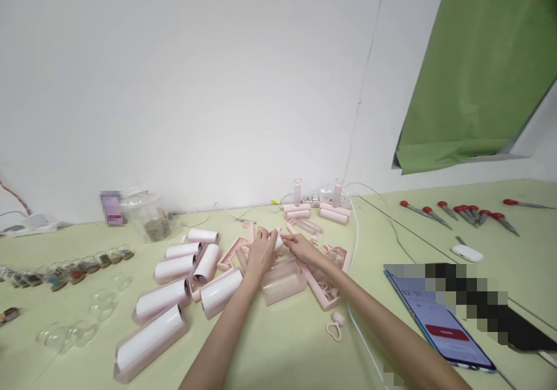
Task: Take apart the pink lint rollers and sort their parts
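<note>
My left hand (263, 249) and my right hand (299, 246) meet over the middle of the parts, with fingers closed around a small white and pink lint roller piece (279, 241). Fingers cover much of it, so its exact shape is hard to tell. Just below lies a translucent pink roller cover (284, 284). To the right of it, a pink tray-like frame (322, 291) holds loose pink parts. White sticky rolls in pink covers, such as the nearest one (150, 343), lie to the left. A pink heart-shaped handle piece (335, 327) rests on the table.
Two pink lint rollers (297, 204) (336, 207) stand at the back by a power strip. A phone (439, 320), an earbud case (467, 253) and red-ended tools (474, 213) lie right. Clear domes (102, 304) and a plastic tub (150, 216) are left. A white cable (357, 227) runs alongside.
</note>
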Motion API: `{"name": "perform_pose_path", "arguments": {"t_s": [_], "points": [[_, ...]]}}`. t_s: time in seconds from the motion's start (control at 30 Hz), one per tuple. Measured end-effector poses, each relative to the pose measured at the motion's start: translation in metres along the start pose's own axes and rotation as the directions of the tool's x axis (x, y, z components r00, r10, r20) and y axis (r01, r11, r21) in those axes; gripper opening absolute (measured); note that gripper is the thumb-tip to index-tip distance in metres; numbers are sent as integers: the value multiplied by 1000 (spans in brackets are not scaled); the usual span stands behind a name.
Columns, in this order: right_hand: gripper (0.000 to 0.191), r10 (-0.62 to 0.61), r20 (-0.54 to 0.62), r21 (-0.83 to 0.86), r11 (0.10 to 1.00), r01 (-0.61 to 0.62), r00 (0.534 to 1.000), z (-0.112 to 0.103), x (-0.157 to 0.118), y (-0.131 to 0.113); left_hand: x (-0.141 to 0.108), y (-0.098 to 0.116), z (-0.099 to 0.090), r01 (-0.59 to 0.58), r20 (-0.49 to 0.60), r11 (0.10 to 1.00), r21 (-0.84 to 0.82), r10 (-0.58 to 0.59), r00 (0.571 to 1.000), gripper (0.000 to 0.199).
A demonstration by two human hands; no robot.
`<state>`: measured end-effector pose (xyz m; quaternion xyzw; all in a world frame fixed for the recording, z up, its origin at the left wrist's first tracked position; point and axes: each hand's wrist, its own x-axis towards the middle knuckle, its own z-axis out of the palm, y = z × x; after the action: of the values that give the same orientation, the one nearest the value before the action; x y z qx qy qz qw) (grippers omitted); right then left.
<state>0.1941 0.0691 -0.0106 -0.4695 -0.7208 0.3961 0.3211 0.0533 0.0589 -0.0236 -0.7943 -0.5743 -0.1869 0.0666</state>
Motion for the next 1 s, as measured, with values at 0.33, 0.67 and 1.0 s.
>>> {"name": "perform_pose_path", "arguments": {"t_s": [0.33, 0.67, 1.0], "points": [[26, 185, -23, -31, 982, -186, 982, -22, -9, -1, -2, 3, -34, 28, -113, 996, -84, -37, 993, 34], [33, -254, -94, -315, 925, 213, 963, 3, -110, -21, -83, 12, -45, 138, -133, 954, -265, -178, 975, 37], [33, -198, -53, -288, 942, 175, 979, 22, -122, -10, -97, 12, -31, 137, -123, 935, -327, -186, 975, 35]]}}
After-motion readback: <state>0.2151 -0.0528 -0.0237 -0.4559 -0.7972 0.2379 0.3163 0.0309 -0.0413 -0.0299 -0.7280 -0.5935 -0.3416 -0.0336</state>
